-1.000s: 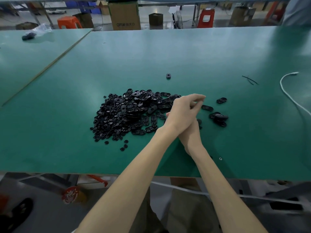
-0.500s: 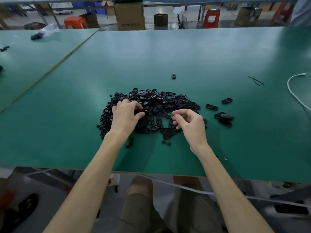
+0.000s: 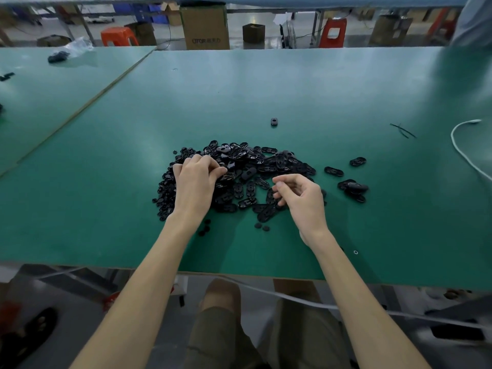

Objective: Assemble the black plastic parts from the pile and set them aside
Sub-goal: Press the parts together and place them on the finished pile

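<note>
A green table [image 3: 266,83] butts against a second table [image 3: 53,86] on the left, where a clear plastic bag [image 3: 78,46] lies. A white cable [image 3: 452,134] curls near thin black strands [image 3: 403,130]. Beyond stand a cardboard box [image 3: 204,27], an orange stool [image 3: 119,36] and a red stool [image 3: 333,33].

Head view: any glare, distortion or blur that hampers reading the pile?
Head view: wide-angle stretch toward the corners; soft pale sheen on the green table, no harsh glare; the pile merges into one black mass; left hand and right hand look sharp; background soft.
</note>
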